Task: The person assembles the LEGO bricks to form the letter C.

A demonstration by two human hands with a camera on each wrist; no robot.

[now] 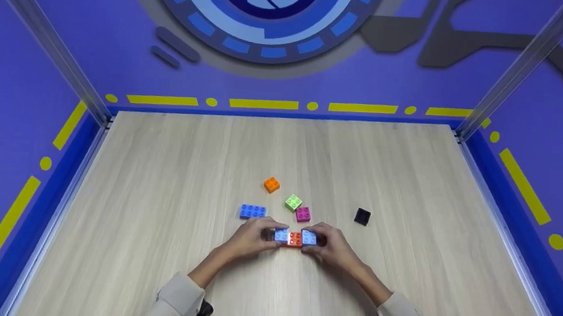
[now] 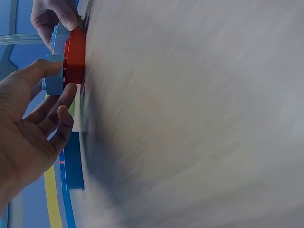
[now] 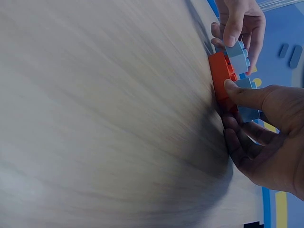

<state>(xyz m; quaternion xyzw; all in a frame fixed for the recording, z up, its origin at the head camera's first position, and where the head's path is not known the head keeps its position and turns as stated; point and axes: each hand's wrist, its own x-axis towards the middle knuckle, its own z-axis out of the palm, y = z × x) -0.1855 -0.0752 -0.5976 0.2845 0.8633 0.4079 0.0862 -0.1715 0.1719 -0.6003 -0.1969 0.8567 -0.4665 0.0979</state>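
A red brick (image 1: 295, 239) lies on the table between both hands, with a light blue brick (image 1: 281, 236) on its left end and another light blue brick (image 1: 309, 238) on its right end. Red studs show between the two blue ones. My left hand (image 1: 252, 237) pinches the left blue brick between thumb and fingers. On the other side my right hand (image 1: 333, 246) grips the right blue brick, its thumb low by the red side in the right wrist view. Both blue bricks overhang the red brick's ends.
Just beyond my left hand lies a long blue brick (image 1: 253, 211). A magenta brick (image 1: 303, 214) and a lime green brick (image 1: 293, 203) sit close together behind the red one. Farther back is an orange brick (image 1: 271, 184); a black brick (image 1: 362, 216) stands off to the right.
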